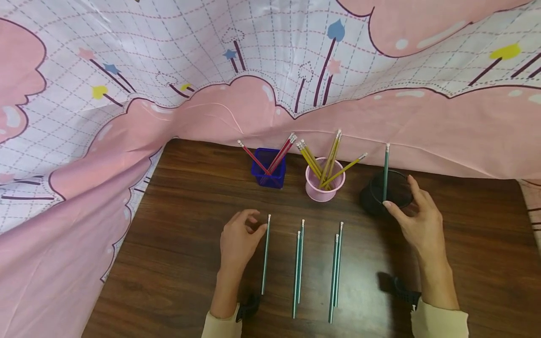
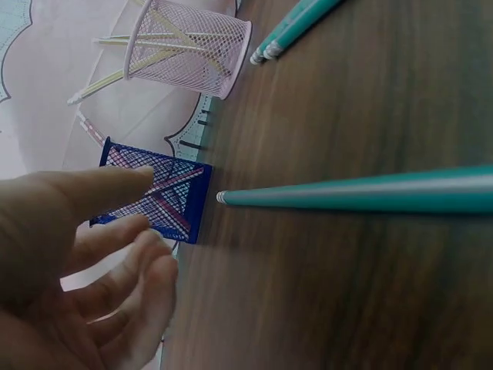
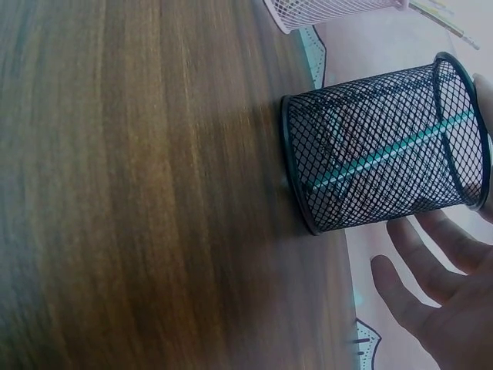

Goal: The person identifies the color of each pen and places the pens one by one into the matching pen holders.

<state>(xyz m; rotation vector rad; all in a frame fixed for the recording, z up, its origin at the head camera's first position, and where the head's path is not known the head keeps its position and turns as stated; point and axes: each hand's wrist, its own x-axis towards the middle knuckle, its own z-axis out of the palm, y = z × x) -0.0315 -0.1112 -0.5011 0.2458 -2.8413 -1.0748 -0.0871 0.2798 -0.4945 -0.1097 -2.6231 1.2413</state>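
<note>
My left hand [image 1: 238,237] hovers at the eraser end of the leftmost green pencil [image 1: 266,256], its thumb tip beside the pencil and its fingers loosely bent with nothing between them. In the left wrist view that pencil [image 2: 347,193] lies to the right of the fingers. My right hand [image 1: 422,225] holds the black mesh pencil cup [image 3: 377,146] at its rim, thumb in front and index finger at the far right side. The other fingers spread below the rim in the right wrist view. One green pencil [image 1: 386,171] stands in this cup, eraser up.
Two pairs of green pencils [image 1: 297,272] [image 1: 336,272] lie on the wooden table [image 1: 169,263]. A blue mesh holder [image 1: 269,180] with red pencils and a pink mesh cup [image 1: 320,193] with yellow pencils stand at the back, before a patterned pink cloth [image 1: 465,136].
</note>
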